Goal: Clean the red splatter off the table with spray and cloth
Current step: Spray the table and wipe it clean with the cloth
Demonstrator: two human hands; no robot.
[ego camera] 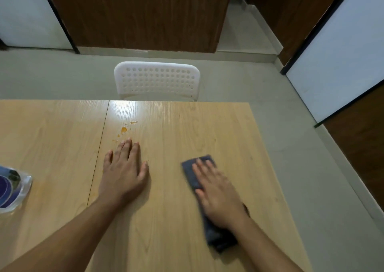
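Note:
An orange-red splatter (123, 129) of small drops lies on the light wooden table (218, 126), right of the seam between two tabletops. My left hand (124, 172) rests flat on the table with straight fingers, its fingertips just below the lowest drops. A dark blue-grey cloth (192, 175) lies folded to the right, and my right hand (218, 192) presses flat on top of it. A clear spray bottle (12, 188) with a blue label shows partly at the left edge, apart from both hands.
A white perforated chair back (156, 80) stands against the table's far edge. The table's right edge drops to grey floor (311, 167). Brown wooden panels and white walls stand beyond.

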